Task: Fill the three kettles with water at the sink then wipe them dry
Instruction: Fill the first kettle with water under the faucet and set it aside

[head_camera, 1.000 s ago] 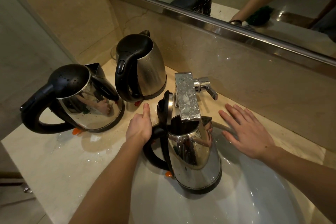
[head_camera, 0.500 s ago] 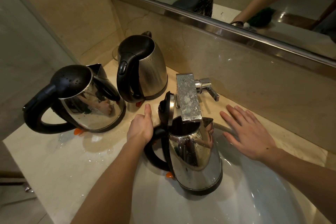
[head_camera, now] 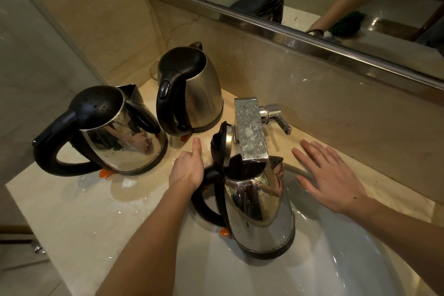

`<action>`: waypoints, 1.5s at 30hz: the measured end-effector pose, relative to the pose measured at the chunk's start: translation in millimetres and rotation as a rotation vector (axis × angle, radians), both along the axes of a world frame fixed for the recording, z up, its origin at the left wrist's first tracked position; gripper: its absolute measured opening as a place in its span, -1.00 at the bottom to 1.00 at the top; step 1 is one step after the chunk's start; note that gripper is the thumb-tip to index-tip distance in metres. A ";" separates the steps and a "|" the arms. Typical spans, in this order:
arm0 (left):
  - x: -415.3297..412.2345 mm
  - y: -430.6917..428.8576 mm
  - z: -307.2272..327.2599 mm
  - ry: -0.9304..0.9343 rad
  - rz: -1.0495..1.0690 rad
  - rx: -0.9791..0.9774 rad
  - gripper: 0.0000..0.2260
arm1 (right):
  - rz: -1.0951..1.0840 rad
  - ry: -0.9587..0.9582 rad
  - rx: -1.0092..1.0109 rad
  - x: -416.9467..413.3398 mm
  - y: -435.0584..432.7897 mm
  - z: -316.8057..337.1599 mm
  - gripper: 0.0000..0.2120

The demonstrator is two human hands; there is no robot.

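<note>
Kettles: three; hands: two.
- Left kettle (head_camera: 120,142) and rear kettle (head_camera: 204,98): lids shut, beaded with drops, at the counter's (head_camera: 72,211) back-left corner. Probably filled, not yet wiped.
- Third kettle (head_camera: 259,211): lid up, in the sink (head_camera: 336,259) under the faucet (head_camera: 252,132). Filling appears under way.
- Left hand (head_camera: 187,170): grips the third kettle's handle.
- Right hand (head_camera: 329,180): spread flat and empty at the sink's back rim.

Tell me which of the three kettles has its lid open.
The sink kettle, under the faucet, its handle in the left hand. The left kettle and back kettle are shut.
</note>
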State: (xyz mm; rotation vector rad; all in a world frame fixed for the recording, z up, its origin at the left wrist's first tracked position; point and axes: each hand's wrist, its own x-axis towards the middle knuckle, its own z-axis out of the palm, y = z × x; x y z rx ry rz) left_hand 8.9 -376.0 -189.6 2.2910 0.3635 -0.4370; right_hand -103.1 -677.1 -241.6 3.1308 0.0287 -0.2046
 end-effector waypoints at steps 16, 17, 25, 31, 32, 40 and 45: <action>-1.3 -0.4 1.2 -0.007 0.005 0.000 -0.38 | -0.002 0.007 -0.015 -0.8 0.6 1.6 -0.39; -0.8 -0.3 0.3 -0.004 0.007 0.001 -0.37 | -0.001 0.009 -0.017 -0.8 0.5 1.3 -0.39; 0.1 -0.7 -0.3 -0.003 0.010 -0.001 -0.37 | -0.004 0.008 -0.005 -0.7 1.2 3.2 -0.39; -0.3 -1.6 1.2 0.002 0.010 0.004 -0.39 | -0.006 0.017 -0.009 -0.6 1.7 3.9 -0.37; -0.2 -1.7 1.1 0.001 0.011 0.006 -0.39 | -0.007 0.019 -0.011 -0.5 1.5 4.0 -0.37; -0.2 -0.6 -1.0 0.009 0.017 -0.016 -0.50 | -0.006 0.022 0.003 -0.8 2.8 6.2 -0.37; 0.3 0.1 -1.9 0.013 0.025 -0.018 -0.50 | -0.009 0.029 0.002 -0.3 3.7 7.2 -0.36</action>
